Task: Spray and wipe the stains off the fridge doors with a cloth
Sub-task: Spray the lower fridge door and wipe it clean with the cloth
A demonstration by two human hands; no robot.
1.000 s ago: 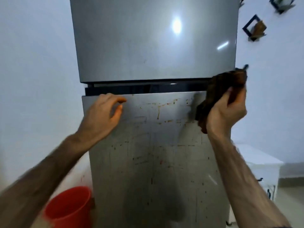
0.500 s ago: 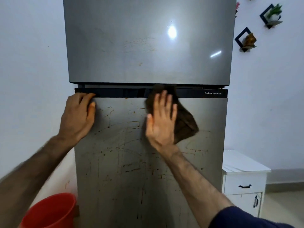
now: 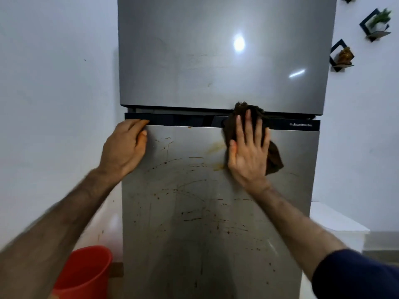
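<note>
Head view is giving me both forearms reaching forward, a dark sleeve (image 3: 356, 275) showing on the right one. My left hand (image 3: 124, 147) is gripping the lower door's (image 3: 205, 212) top left corner, fingers curled over its upper edge. My right hand (image 3: 248, 154) is pressing the brown cloth (image 3: 274, 156) flat against that door near its top edge, fingers straight and slightly spread; the cloth's top is overlapping the dark strip (image 3: 172, 119) between the doors. Brown streaks and specks are covering the lower door, with a yellowish smear (image 3: 213, 147) just left of the cloth. The upper door (image 3: 205, 61) is looking mostly clean. An orange bucket (image 3: 84, 272) is standing low at left, a white cabinet (image 3: 336, 221) at right, both beside the fridge.
</note>
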